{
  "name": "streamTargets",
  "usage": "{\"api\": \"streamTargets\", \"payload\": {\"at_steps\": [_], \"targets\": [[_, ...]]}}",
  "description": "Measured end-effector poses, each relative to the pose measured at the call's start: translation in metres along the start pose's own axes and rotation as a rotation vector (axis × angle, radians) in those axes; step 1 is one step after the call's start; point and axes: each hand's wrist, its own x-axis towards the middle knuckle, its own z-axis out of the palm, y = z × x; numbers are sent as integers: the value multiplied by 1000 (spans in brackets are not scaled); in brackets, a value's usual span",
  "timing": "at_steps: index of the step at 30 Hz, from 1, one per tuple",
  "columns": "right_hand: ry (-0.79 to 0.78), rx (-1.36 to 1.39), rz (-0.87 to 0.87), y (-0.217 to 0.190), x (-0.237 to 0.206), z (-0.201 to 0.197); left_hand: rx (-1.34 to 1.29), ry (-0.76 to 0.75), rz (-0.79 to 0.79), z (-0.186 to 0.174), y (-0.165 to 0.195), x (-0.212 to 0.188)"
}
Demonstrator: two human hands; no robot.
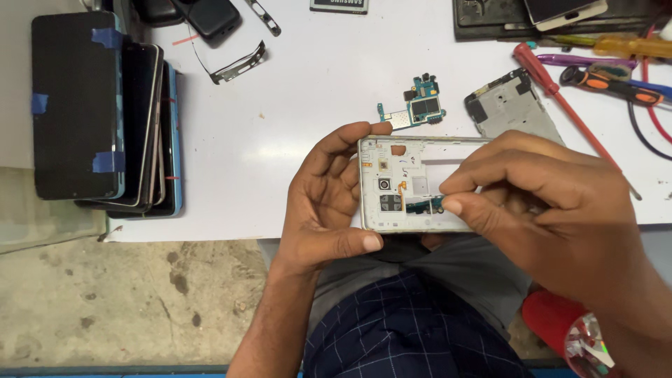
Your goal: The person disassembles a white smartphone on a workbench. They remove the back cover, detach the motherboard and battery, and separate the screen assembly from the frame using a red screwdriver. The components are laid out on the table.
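Observation:
My left hand [329, 199] grips the left end of a white phone middle frame [392, 183], thumb under its lower edge and fingers curled over the top edge. My right hand [542, 210] covers the frame's right half. Its thumb and forefinger pinch a small dark part with a flex strip [423, 205] sitting inside the frame. The frame is held over my lap at the near edge of the white table [294, 105].
A green circuit board [418, 106] and a grey metal phone plate [509, 105] lie just beyond the frame. Screwdrivers [560, 91] lie at the right. A stack of phones [98, 112] sits at the left. A red-capped bottle [567, 329] stands by my right knee.

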Motion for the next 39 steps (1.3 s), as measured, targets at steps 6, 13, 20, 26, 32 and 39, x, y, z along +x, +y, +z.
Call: {"api": "streamTargets", "payload": {"at_steps": [6, 13, 20, 26, 32, 39], "targets": [[-122, -6, -118, -6, 2, -2, -13, -10, 0, 0, -1, -2], [-225, 29, -138, -5, 1, 1, -3, -10, 15, -2, -3, -2], [-387, 6, -90, 4, 5, -7, 12, -3, 30, -2, -4, -4], [-442, -16, -115, 6, 6, -11, 21, 11, 48, -2, -6, -3], [-488, -20, -97, 8, 10, -11, 31, -6, 55, -4, -7, -3], [-482, -33, -89, 9, 9, -8, 52, -17, 55, -4, -7, -4]]}}
